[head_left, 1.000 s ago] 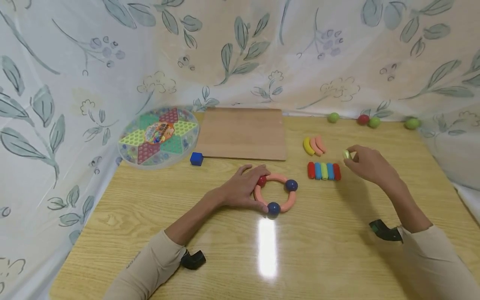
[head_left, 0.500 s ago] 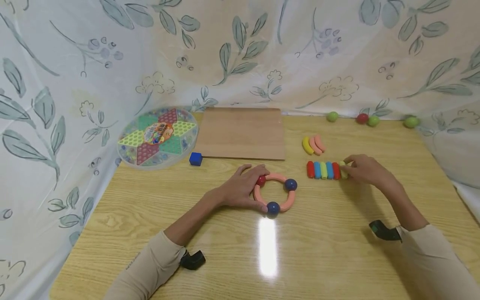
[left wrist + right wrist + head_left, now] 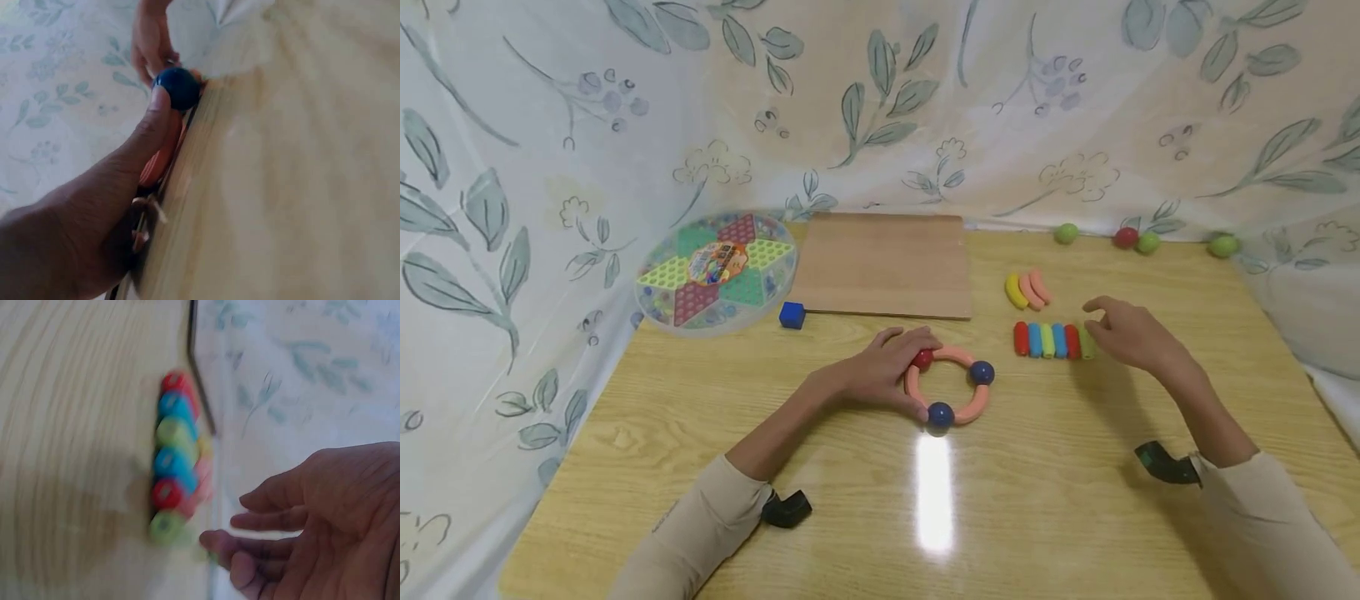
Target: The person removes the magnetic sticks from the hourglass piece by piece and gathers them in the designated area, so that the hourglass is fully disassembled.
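On the wooden table lies a ring of curved pink rods (image 3: 978, 405) joined by dark blue balls (image 3: 982, 372) and a red ball (image 3: 923, 359). My left hand (image 3: 887, 372) holds its left side, fingers at the red ball and thumb against the near blue ball (image 3: 177, 89). To the right, several short red, blue and yellow-green rods (image 3: 1047, 341) lie side by side in a row. My right hand (image 3: 1131, 335) hovers beside the row's right end, close to the last green rod (image 3: 165, 528), with nothing between its loosely bent fingers.
Behind the row lie one yellow and two pink curved rods (image 3: 1027, 290). A brown board (image 3: 883, 267), a blue cube (image 3: 792, 315) and a round Chinese checkers set (image 3: 718, 275) occupy the back left. Green balls (image 3: 1067, 233) and a red ball (image 3: 1126, 238) line the back edge by the curtain.
My right hand has set a green rod at the right end of the row, let go and lifted slightly away. My left hand stays at the ring, which has shifted slightly.
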Motion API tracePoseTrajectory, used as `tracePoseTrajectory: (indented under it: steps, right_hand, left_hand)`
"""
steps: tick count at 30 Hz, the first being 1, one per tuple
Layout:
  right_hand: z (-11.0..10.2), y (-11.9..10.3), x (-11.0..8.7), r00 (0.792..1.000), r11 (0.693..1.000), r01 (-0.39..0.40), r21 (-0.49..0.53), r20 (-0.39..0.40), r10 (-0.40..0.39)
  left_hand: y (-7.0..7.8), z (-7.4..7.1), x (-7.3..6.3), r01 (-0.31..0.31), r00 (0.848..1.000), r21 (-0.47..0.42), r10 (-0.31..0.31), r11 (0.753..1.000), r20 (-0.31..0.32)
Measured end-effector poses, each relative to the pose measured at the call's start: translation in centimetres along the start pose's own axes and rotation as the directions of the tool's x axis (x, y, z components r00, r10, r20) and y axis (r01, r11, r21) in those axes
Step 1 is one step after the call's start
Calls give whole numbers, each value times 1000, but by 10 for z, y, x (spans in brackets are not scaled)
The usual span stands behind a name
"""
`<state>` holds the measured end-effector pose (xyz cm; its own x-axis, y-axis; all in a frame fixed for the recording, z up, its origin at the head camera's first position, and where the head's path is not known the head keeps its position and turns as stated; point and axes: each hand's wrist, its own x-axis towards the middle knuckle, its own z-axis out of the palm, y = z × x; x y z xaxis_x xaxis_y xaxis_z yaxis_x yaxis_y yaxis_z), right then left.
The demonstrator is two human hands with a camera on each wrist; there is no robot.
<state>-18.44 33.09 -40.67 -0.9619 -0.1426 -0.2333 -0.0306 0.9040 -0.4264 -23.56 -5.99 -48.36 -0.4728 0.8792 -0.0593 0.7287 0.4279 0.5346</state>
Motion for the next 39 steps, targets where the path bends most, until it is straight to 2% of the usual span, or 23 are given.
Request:
tracePoseTrajectory:
  steps: [2, 3, 5, 6, 9, 11, 13, 16, 19, 23, 26, 34, 36, 39]
  right_hand:
    - [1, -17, -5, 997, 998, 65, 6, -31, -65]
    - [3, -27, -7, 992, 993, 121, 3, -43, -121]
    - [11, -48, -10, 969, 970, 244, 0, -37, -243]
    - [17, -58, -11, 953, 953, 304, -3, -20, -304]
    - [38, -80, -12, 881, 881, 471, -27, 51, -470]
    - [53, -90, -11, 844, 844, 534, -49, 88, -529]
    - [66, -96, -8, 822, 818, 568, -87, 92, -562]
    - [81, -101, -3, 824, 815, 567, -124, 69, -562]
    - [88, -105, -1, 837, 827, 547, -125, 73, -542]
    - [88, -110, -1, 841, 831, 541, -129, 92, -533]
    - [85, -112, -1, 842, 828, 540, -149, 97, -531]
    - [77, -109, 2, 805, 800, 591, -103, 145, -576]
    - [74, -108, 1, 807, 806, 585, -86, 161, -568]
    - [69, -106, 0, 795, 800, 596, -64, 183, -578]
  left_hand:
    - [0, -8, 0, 2, 999, -16, -1, 1000, 50]
    - [0, -13, 0, 8, 997, -27, -5, 1000, 77]
    - [2, -21, -1, 19, 992, -33, -15, 999, 122]
    - [4, -25, -1, 23, 991, -33, -18, 999, 134]
    - [14, -29, 1, 3, 991, -63, 5, 998, 136]
    - [23, -28, 4, -42, 991, -55, 49, 998, 125]
    - [32, -22, 7, -74, 989, -39, 78, 997, 122]
    - [40, -11, 11, -85, 989, 40, 79, 996, 122]
    - [40, -1, 12, -48, 993, 139, 32, 989, 116]
    - [39, 3, 12, -27, 993, 237, -1, 971, 116]
    - [41, 2, 13, -22, 993, 268, -10, 963, 120]
    - [41, 0, 14, -15, 985, 330, -43, 944, 167]
    - [42, 0, 14, -14, 983, 334, -47, 943, 175]
    - [42, 0, 14, -20, 982, 345, -47, 938, 184]
